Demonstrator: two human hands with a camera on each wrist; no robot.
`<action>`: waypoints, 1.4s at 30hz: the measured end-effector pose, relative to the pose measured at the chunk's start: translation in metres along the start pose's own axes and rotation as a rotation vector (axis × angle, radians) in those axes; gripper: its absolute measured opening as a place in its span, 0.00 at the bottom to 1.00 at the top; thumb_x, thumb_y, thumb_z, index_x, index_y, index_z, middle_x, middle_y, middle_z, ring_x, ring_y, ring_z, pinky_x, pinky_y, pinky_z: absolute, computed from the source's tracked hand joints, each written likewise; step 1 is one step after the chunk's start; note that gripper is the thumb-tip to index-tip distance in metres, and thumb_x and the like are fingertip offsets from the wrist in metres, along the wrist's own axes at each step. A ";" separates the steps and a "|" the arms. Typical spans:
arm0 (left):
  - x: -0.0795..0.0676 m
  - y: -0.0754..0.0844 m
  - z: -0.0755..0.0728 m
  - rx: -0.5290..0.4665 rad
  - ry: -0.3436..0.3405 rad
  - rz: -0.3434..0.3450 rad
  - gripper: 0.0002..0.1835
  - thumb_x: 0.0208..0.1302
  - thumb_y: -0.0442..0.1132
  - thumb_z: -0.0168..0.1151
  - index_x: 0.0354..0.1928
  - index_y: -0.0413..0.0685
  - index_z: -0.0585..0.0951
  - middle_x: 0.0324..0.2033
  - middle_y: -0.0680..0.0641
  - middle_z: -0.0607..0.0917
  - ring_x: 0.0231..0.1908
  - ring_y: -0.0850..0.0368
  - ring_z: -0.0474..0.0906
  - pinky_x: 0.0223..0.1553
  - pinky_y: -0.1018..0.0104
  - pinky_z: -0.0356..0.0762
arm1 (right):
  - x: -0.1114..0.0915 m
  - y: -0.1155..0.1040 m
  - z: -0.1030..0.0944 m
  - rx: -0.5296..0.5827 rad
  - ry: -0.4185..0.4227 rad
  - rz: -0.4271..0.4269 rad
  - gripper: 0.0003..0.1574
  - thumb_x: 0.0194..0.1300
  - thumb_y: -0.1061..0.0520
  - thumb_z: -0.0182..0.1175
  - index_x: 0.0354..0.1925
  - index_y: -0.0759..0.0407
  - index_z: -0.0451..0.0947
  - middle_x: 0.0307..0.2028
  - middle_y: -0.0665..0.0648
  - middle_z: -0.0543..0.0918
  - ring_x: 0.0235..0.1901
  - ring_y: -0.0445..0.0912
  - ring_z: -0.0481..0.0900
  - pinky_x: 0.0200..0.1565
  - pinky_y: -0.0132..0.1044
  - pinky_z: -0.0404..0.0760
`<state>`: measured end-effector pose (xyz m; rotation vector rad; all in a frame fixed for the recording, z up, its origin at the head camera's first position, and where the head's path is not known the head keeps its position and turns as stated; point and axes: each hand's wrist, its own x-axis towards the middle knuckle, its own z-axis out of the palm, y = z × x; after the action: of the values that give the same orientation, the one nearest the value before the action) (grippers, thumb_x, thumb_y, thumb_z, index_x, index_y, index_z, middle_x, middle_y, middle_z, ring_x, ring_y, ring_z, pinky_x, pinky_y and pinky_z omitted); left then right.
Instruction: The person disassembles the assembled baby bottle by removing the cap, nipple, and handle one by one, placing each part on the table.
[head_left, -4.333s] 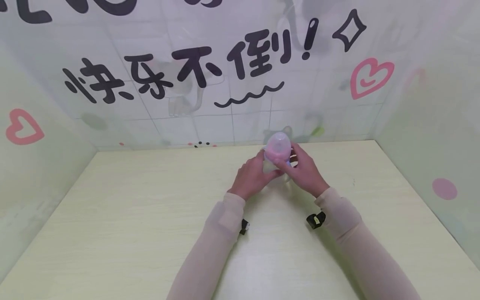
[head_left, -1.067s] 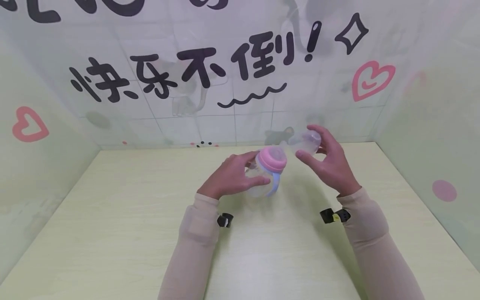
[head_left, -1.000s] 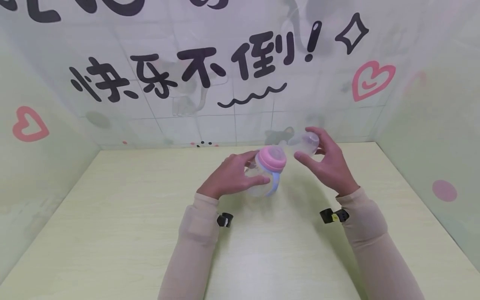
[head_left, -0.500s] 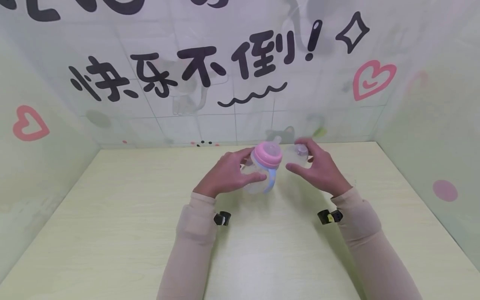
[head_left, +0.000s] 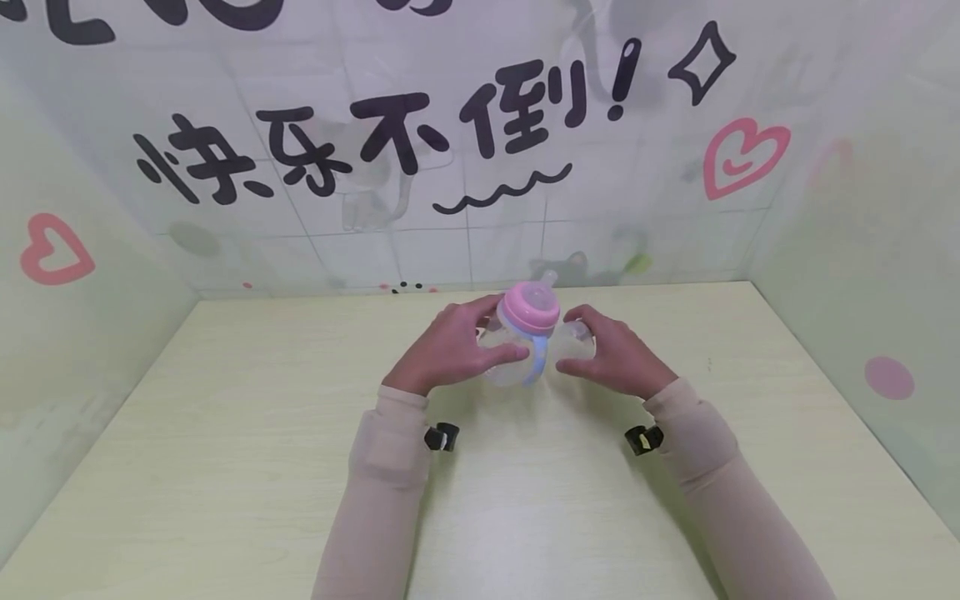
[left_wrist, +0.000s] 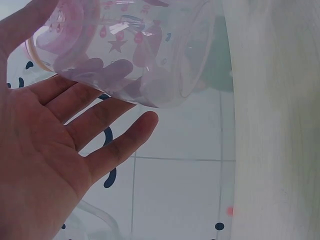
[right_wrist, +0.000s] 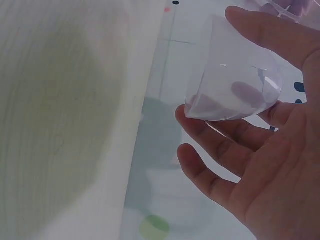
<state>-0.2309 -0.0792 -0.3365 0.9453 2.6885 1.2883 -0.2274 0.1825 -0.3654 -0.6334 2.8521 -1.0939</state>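
My left hand (head_left: 453,350) holds a clear baby bottle (head_left: 531,308) with a pink collar, a pale nipple and blue handles, its top tilted to the right. In the left wrist view the bottle (left_wrist: 185,50) shows pink printed shapes and a see-through base, with the thumb and fingers on opposite sides. My right hand (head_left: 618,358) grips a clear dome-shaped bottle cap (head_left: 576,343) just right of the bottle. Seen from the right wrist, the cap (right_wrist: 230,85) has its open rim turned towards the table side, and the thumb and fingertips hold its wall.
A pale wood-grain table (head_left: 247,433) lies beneath both hands. The back wall (head_left: 420,258) carries dark lettering and rises behind the table's far edge, close beyond the bottle. Side walls stand left (head_left: 67,350) and right (head_left: 847,275).
The cap, over the bottle's top in the oldest frame, has come off to the right in my right hand. Since then it has moved down and left beside the bottle, exposing the nipple.
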 end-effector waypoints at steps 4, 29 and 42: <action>0.000 0.001 0.000 -0.005 -0.009 0.001 0.35 0.58 0.55 0.71 0.66 0.55 0.75 0.54 0.54 0.84 0.54 0.47 0.82 0.54 0.46 0.77 | 0.001 0.001 0.005 0.000 -0.037 -0.015 0.37 0.56 0.54 0.74 0.60 0.59 0.69 0.50 0.60 0.82 0.49 0.54 0.80 0.52 0.53 0.78; 0.000 0.000 0.001 0.011 -0.015 -0.004 0.35 0.58 0.55 0.71 0.67 0.56 0.75 0.55 0.54 0.84 0.54 0.46 0.81 0.55 0.46 0.77 | 0.006 0.006 0.028 0.076 -0.170 -0.056 0.52 0.52 0.60 0.76 0.70 0.59 0.62 0.62 0.65 0.77 0.62 0.61 0.74 0.64 0.59 0.68; 0.000 0.001 0.000 0.016 -0.022 -0.006 0.35 0.58 0.53 0.72 0.67 0.54 0.74 0.55 0.53 0.83 0.55 0.46 0.81 0.55 0.48 0.77 | 0.006 0.005 0.032 0.076 -0.185 -0.051 0.50 0.52 0.61 0.77 0.69 0.58 0.64 0.59 0.64 0.79 0.59 0.58 0.76 0.62 0.57 0.70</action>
<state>-0.2302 -0.0791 -0.3363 0.9465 2.6865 1.2498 -0.2295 0.1635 -0.3923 -0.7629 2.6395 -1.0834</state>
